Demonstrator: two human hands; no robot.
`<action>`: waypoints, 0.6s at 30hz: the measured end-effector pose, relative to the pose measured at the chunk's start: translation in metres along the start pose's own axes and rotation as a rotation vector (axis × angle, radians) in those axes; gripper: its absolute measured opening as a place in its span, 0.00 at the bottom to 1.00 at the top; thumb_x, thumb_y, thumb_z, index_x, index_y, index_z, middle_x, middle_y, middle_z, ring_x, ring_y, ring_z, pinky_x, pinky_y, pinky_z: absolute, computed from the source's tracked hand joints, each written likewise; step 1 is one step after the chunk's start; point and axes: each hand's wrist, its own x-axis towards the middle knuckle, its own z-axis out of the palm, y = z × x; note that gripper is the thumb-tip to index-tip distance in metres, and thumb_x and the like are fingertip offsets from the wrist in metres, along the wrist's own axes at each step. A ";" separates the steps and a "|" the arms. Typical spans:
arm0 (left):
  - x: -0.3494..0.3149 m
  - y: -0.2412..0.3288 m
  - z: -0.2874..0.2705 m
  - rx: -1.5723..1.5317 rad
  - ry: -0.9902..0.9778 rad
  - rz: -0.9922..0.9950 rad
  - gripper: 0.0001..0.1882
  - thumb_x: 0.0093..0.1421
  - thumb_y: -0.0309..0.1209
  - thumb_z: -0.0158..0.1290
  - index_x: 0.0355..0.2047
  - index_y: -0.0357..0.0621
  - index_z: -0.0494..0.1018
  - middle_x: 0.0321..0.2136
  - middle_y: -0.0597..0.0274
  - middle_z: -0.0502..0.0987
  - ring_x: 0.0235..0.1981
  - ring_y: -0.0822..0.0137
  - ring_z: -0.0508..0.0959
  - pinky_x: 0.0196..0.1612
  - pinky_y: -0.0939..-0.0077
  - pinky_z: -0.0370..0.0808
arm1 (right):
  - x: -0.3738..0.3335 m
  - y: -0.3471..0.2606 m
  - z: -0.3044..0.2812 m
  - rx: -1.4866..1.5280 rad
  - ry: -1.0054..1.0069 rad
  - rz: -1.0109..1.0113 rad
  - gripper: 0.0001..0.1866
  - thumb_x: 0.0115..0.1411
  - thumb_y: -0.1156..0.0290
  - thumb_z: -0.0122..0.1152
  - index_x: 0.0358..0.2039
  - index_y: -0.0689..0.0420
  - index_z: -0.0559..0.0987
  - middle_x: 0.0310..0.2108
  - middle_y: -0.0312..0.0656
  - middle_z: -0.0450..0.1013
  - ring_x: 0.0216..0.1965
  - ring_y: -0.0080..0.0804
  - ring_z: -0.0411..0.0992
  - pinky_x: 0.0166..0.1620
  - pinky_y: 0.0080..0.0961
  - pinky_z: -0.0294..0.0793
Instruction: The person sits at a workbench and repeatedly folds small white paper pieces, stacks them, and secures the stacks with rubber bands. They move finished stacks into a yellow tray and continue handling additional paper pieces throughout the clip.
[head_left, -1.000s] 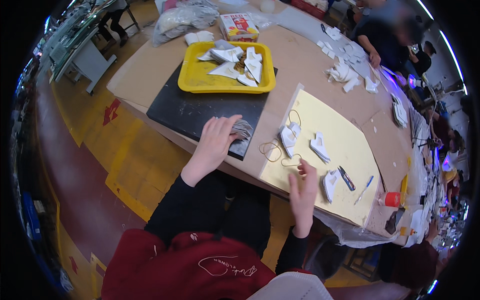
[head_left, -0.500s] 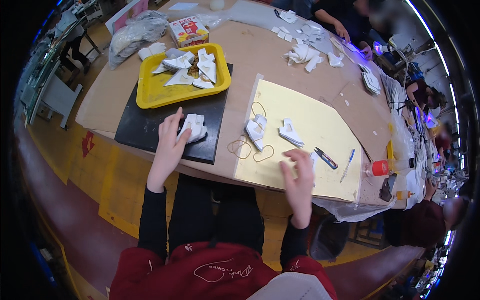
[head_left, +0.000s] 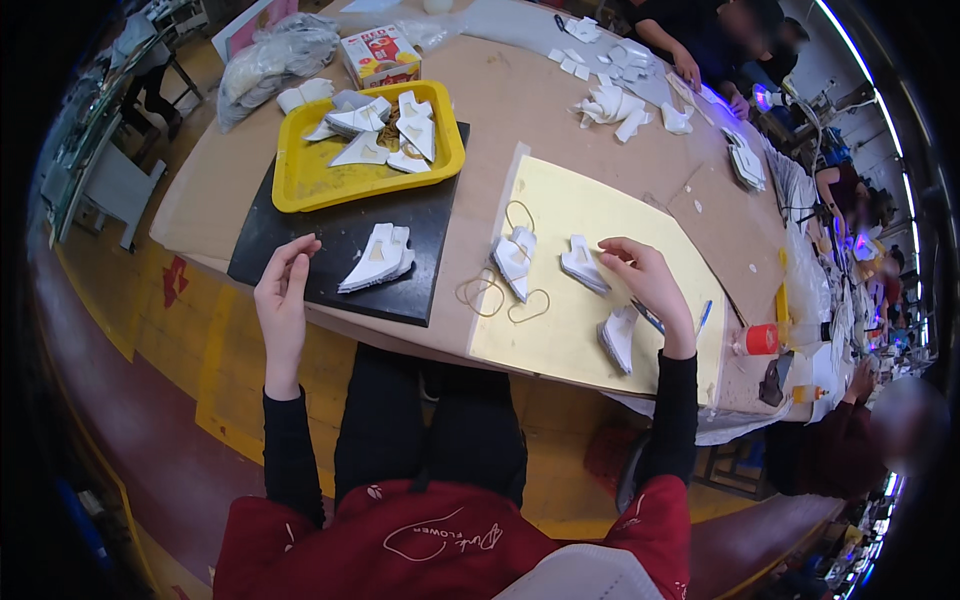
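Note:
My left hand [head_left: 283,305] hovers at the left edge of a black board [head_left: 330,225], thumb and fingers apart and holding nothing. Just right of it, a stack of white cut pieces [head_left: 378,258] lies on the board. My right hand [head_left: 655,290] is over a yellow sheet [head_left: 560,330], fingers curved but apart, its fingertips close beside a small white stack [head_left: 580,264]. Left of that lies another white stack [head_left: 514,264], with rubber bands [head_left: 485,298] around it on the sheet. A further white stack [head_left: 617,340] sits nearer me, below my right wrist.
A yellow tray [head_left: 455,160] of white pieces and rubber bands rests on the board's far part. Snips [head_left: 648,318] and a pen [head_left: 705,316] lie partly behind my right hand. A red-capped bottle [head_left: 760,338] stands at right. Co-workers sit along the far right side.
My left hand has drawn back leftward from the stack on the board. My right hand has moved up and right, uncovering the near stack and coming beside the middle one.

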 end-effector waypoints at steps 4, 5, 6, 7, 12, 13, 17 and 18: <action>0.006 -0.001 -0.004 -0.019 0.026 -0.004 0.12 0.70 0.28 0.48 0.47 0.34 0.76 0.41 0.59 0.80 0.45 0.72 0.77 0.52 0.81 0.70 | 0.014 0.007 -0.001 -0.044 -0.124 0.059 0.19 0.54 0.66 0.70 0.44 0.63 0.79 0.31 0.40 0.76 0.32 0.24 0.71 0.37 0.22 0.72; 0.008 -0.003 -0.003 -0.030 0.026 -0.002 0.12 0.70 0.28 0.48 0.47 0.34 0.76 0.41 0.59 0.80 0.45 0.72 0.77 0.52 0.81 0.70 | 0.016 0.004 0.001 -0.088 -0.119 0.055 0.17 0.54 0.67 0.71 0.41 0.62 0.80 0.29 0.37 0.75 0.30 0.22 0.70 0.35 0.20 0.70; 0.008 -0.004 -0.003 -0.032 0.036 -0.010 0.12 0.69 0.27 0.48 0.47 0.34 0.76 0.40 0.59 0.80 0.45 0.72 0.77 0.52 0.81 0.70 | 0.020 -0.001 0.004 -0.131 -0.113 0.052 0.15 0.53 0.68 0.71 0.38 0.62 0.80 0.27 0.35 0.73 0.28 0.20 0.68 0.33 0.19 0.69; 0.009 -0.005 -0.002 -0.033 0.037 -0.015 0.12 0.69 0.27 0.48 0.46 0.33 0.76 0.40 0.59 0.80 0.44 0.72 0.77 0.52 0.81 0.70 | 0.022 -0.004 0.007 -0.171 -0.102 0.055 0.14 0.52 0.70 0.72 0.36 0.62 0.80 0.25 0.32 0.72 0.26 0.17 0.67 0.31 0.17 0.67; 0.004 -0.012 0.006 -0.008 0.024 -0.023 0.11 0.69 0.27 0.49 0.45 0.34 0.77 0.39 0.59 0.80 0.44 0.72 0.78 0.51 0.80 0.71 | 0.031 0.009 0.007 0.003 -0.116 0.128 0.11 0.51 0.70 0.72 0.29 0.63 0.80 0.20 0.31 0.70 0.22 0.17 0.65 0.26 0.19 0.64; 0.000 -0.010 0.009 0.002 0.031 -0.030 0.11 0.69 0.27 0.49 0.45 0.33 0.77 0.39 0.59 0.80 0.43 0.72 0.78 0.51 0.80 0.71 | 0.030 0.011 0.008 0.043 -0.107 0.124 0.11 0.51 0.70 0.72 0.27 0.63 0.80 0.19 0.31 0.70 0.22 0.17 0.65 0.26 0.19 0.64; -0.021 0.002 0.027 -0.013 0.139 -0.066 0.10 0.68 0.24 0.48 0.44 0.33 0.77 0.36 0.59 0.80 0.41 0.71 0.78 0.49 0.79 0.71 | 0.027 0.012 0.007 0.085 -0.096 0.147 0.11 0.51 0.70 0.71 0.28 0.63 0.79 0.20 0.32 0.70 0.22 0.17 0.65 0.26 0.19 0.64; -0.028 0.006 0.033 -0.022 0.135 -0.053 0.10 0.68 0.24 0.48 0.44 0.33 0.77 0.35 0.60 0.79 0.40 0.71 0.78 0.49 0.79 0.71 | 0.027 0.013 0.006 0.076 -0.091 0.140 0.11 0.52 0.69 0.71 0.28 0.64 0.79 0.20 0.32 0.70 0.22 0.17 0.65 0.26 0.19 0.64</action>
